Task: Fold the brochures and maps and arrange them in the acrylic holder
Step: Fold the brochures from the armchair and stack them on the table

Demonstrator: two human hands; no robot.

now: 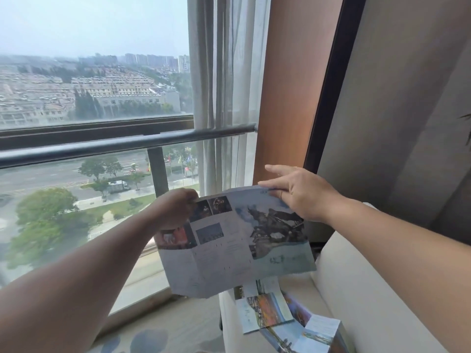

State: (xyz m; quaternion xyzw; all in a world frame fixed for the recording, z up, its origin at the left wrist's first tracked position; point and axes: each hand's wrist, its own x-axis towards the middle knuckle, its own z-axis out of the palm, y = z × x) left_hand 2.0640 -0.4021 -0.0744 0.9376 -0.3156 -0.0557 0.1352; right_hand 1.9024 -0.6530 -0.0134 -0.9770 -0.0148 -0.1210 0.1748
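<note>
Head view: a brochure [229, 256], unfolded and creased into panels of photos and grey text, hangs in the air before the window [89, 85]. The left hand [175, 207] and right hand [300, 193] pinch its top corners. Other brochures [267, 309] lie on the white sofa [369, 289] below.

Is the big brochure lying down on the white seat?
No, the left hand and right hand hold the brochure up, off the white seat.
</note>
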